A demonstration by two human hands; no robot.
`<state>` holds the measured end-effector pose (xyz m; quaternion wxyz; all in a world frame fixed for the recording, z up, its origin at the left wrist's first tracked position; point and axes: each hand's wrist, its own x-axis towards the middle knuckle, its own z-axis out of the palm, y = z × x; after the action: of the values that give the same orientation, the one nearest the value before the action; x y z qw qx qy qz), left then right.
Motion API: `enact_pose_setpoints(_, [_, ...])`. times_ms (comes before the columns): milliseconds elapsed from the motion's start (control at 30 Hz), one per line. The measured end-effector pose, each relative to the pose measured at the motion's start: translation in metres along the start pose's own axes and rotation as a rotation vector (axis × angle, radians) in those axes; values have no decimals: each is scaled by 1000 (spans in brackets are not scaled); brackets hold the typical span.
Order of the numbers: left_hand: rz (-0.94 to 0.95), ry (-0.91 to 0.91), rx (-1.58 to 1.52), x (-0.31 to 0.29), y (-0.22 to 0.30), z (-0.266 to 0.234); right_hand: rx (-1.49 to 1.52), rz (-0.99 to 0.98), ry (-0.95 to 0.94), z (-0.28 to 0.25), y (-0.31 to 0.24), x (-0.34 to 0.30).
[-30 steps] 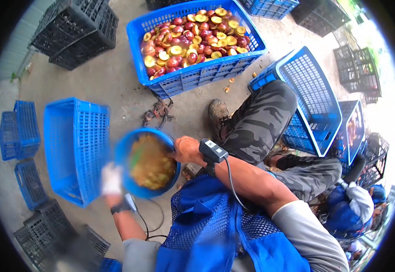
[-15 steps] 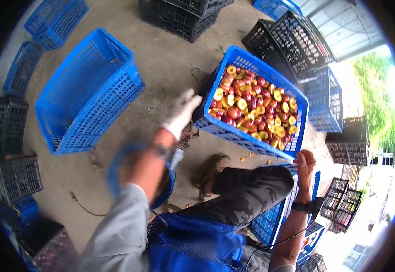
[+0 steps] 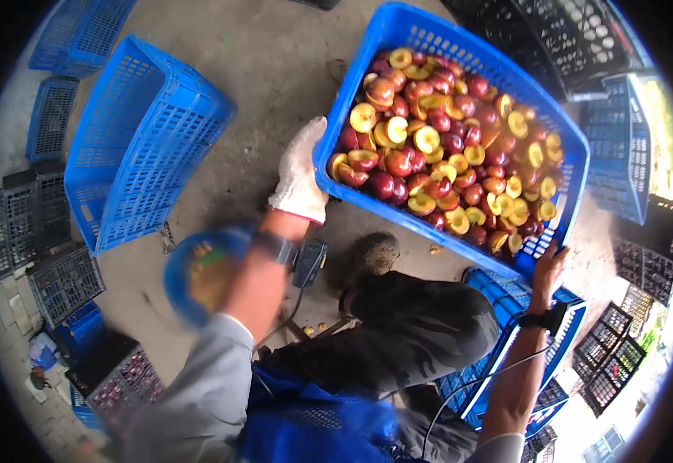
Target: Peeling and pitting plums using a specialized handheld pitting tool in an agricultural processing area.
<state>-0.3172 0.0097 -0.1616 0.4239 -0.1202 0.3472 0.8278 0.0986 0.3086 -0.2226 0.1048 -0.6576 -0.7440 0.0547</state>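
Note:
A blue plastic crate (image 3: pixel 429 243) full of halved plums (image 3: pixel 429 154), red-skinned with yellow flesh, is tilted in front of me. My left hand (image 3: pixel 299 174), in a white glove, is closed on its left end. At the near right corner my bare right hand (image 3: pixel 550 272) grips the rim, fingers partly hidden by the crate wall. The fruit leaves a bare strip of crate along the right end. Both wrists carry dark straps with small devices, and a cable runs along my right arm.
An empty blue crate (image 3: pixel 139 154) lies on its side at the left. A blurred blue basin (image 3: pixel 186 285) sits behind my left forearm. Another blue crate (image 3: pixel 506 332) stands beside my knee. Black crates (image 3: pixel 522 46) are stacked at the far right, more along the left.
The filled crate has come closer and looks larger, shifting right. My left hand has moved from beside the crate onto its left end; my right hand keeps hold of the corner.

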Motion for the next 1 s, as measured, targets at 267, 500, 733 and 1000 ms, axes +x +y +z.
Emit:
enact_pose_setpoints(267, [190, -14, 251, -44, -49, 30, -48, -372, -187, 13, 67, 148])
enact_pose_setpoints(500, [549, 98, 619, -29, -114, -17, -554, -346, -157, -9, -19, 94])
enact_pose_setpoints(733, [470, -138, 791, 4, -81, 2, -239, -50, 20, 48, 92, 70])
enact_pose_setpoints(1000, [452, -533, 1068, 0, -79, 5, -146, 20, -58, 3, -44, 20])
